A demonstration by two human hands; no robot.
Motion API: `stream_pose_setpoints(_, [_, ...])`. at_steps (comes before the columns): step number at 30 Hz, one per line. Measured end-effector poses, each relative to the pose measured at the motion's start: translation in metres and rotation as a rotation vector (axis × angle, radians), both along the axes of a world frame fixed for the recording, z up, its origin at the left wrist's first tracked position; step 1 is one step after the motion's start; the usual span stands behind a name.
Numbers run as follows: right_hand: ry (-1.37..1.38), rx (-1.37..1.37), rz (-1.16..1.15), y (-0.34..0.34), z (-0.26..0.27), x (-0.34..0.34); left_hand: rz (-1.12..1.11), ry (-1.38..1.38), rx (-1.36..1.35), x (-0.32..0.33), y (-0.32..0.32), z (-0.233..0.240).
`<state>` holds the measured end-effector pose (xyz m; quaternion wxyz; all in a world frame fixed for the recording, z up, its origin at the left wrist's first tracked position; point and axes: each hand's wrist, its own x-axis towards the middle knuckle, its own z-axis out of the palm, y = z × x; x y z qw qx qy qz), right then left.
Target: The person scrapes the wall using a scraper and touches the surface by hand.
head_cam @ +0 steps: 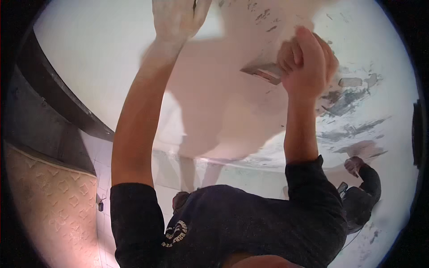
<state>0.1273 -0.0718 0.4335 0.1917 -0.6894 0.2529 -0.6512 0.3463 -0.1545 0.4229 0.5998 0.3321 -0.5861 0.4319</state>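
My right hand (308,63) is closed around a flat-bladed tool (263,74), which looks like a putty knife or scraper. Its blade points left, at or close to the pale wall (234,97); contact cannot be made out. My fingers hide the handle. Grey patches and dark smears (348,100) mark the wall's coating to the right of this hand. At the top edge, my left hand (177,18) is raised in front of the wall. Its fingertips are cut off, so whether it holds anything is unclear. My arms' and body's shadows fall across the wall.
Another person (358,207) in dark clothing is at the right, one hand (353,165) near the wall. A patterned beige mattress or padded surface (57,207) lies left beside a dark panel (50,124). A small dark object (101,206) sits on the white tiled floor (100,157).
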Motion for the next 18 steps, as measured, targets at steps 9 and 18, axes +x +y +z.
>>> stream_pose_setpoints(9, [-0.085, -0.225, 0.442, 0.014, 0.030, -0.009, -0.012, -0.009, -0.049, 0.004, -0.005, 0.007])
stream_pose_setpoints(18, [-0.092, -0.302, 0.678, 0.000, 0.013, 0.002, 0.022, 0.016, 0.046, 0.005, -0.012, 0.003])
